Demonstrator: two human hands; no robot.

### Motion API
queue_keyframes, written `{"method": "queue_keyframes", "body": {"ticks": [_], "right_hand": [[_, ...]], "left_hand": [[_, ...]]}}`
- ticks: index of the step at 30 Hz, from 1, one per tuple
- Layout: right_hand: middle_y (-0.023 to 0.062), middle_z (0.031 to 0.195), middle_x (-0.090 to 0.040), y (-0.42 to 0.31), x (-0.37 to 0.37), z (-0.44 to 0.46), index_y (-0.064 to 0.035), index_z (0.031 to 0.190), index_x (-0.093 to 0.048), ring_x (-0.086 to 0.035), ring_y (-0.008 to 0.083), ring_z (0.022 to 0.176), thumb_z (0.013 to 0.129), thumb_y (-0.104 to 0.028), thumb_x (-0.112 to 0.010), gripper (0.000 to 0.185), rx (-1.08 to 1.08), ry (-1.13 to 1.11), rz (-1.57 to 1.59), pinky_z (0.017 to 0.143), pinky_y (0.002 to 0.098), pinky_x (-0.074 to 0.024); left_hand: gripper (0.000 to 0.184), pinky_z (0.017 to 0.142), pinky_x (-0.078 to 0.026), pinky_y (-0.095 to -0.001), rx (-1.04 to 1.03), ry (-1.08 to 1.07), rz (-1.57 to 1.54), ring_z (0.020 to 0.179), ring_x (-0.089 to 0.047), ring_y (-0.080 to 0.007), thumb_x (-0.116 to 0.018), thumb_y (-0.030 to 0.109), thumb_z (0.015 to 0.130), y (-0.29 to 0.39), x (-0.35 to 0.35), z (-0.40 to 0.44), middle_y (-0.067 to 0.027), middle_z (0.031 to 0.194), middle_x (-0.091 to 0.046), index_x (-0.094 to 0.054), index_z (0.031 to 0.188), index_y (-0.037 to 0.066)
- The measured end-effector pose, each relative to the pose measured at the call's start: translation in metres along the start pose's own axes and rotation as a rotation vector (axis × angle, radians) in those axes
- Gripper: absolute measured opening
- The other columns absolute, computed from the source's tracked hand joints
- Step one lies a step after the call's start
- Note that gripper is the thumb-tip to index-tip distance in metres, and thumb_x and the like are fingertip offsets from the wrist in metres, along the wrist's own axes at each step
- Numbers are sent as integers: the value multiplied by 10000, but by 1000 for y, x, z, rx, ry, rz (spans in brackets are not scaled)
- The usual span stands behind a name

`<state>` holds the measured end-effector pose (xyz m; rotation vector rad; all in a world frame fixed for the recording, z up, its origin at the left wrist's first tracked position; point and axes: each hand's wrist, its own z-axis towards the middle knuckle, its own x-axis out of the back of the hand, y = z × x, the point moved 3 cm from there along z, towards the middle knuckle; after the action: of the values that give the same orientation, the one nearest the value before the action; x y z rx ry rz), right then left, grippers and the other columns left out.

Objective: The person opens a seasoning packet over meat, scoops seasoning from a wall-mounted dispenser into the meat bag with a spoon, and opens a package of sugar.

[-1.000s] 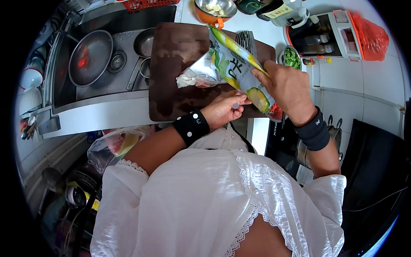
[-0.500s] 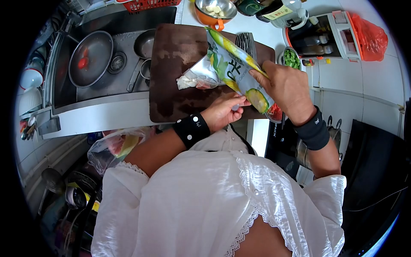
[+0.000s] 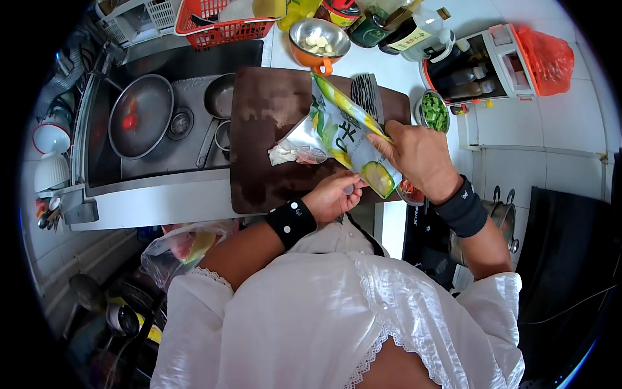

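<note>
A silver packet (image 3: 343,133) printed with yellow and green fruit slants over the brown cutting board (image 3: 253,123). My right hand (image 3: 421,159) grips its upper right edge, thumb on the printed face. Lower down, my left hand (image 3: 334,196) pinches the packet's bottom corner, and a small greyish round spot shows by the fingertips. Left of the packet on the board lies a whitish lump (image 3: 283,153) with something pinkish under clear plastic (image 3: 312,155); I cannot make out what they are. A black-and-white striped item (image 3: 366,95) lies behind the packet.
The sink (image 3: 201,162) at left holds a frying pan (image 3: 141,117) with red pieces in it, plus smaller pans. Behind the board stand a bowl of pale cloves (image 3: 319,44) and several bottles (image 3: 421,37). Chopped greens (image 3: 435,111) and a dish of red pieces (image 3: 410,193) are at right.
The view has tilted upward, so the board, sink and packet sit lower in the picture and more of the back counter shows. Both hands keep their hold on the packet.
</note>
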<state>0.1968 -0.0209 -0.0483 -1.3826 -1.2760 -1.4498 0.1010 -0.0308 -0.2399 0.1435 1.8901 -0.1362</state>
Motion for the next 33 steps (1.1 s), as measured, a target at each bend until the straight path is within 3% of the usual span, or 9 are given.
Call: {"method": "queue_keyframes", "body": {"ticks": [6,9,15,16,23,30,33], "right_hand": [[143,499,-535,1,5,-1,-56,686,-573,-568,324,495,842,-432,-524,410,-21,-41,84,451,398,-442],[152,559,-561,5,12,-3,-45,750,-606,-575,327,534,831,-385,-567,352,-56,-47,269,476,384,-451],[78,843,-621,25,0,-18,-19,931,-586,-587,135,731,769,-194,-685,258,-189,27,957,661,261,-463],[48,907,-601,26,-3,-24,-11,1010,-561,-538,87,813,772,-144,-681,299,-253,8,1093,724,237,-445],[41,950,-569,28,-19,-58,12,1091,-517,-536,86,807,862,-166,-584,297,-535,204,1396,692,215,-451],[15,925,-576,34,-33,-62,12,1089,-530,-524,60,791,902,-138,-521,239,-637,202,1459,683,195,-444],[17,926,-581,26,-34,-58,10,1073,-544,-523,55,802,902,-140,-524,229,-577,285,1503,683,192,-443]], "left_hand": [[181,738,-500,-223,-44,51,50,893,-556,-132,-469,112,911,2,-11,-3,-61,1007,-520,-454,1081,53],[211,780,-503,-218,-36,61,42,915,-564,-133,-470,117,917,2,-11,-3,-45,1036,-521,-453,1119,57],[263,834,-491,-232,-74,39,36,982,-548,-144,-463,114,920,2,-16,-6,-57,1106,-511,-430,1174,54],[267,841,-488,-235,-71,40,43,986,-545,-144,-465,113,919,3,-17,-7,-56,1112,-507,-427,1177,54],[297,899,-460,-256,-65,38,93,1027,-516,-148,-480,102,910,2,-18,-9,-58,1159,-470,-404,1194,59],[310,917,-450,-268,-83,0,79,1033,-513,-149,-480,103,910,0,-15,-5,-57,1159,-469,-396,1206,62],[310,914,-451,-265,-93,8,71,1036,-511,-146,-478,105,912,1,-17,-6,-58,1159,-471,-396,1207,60]]}}
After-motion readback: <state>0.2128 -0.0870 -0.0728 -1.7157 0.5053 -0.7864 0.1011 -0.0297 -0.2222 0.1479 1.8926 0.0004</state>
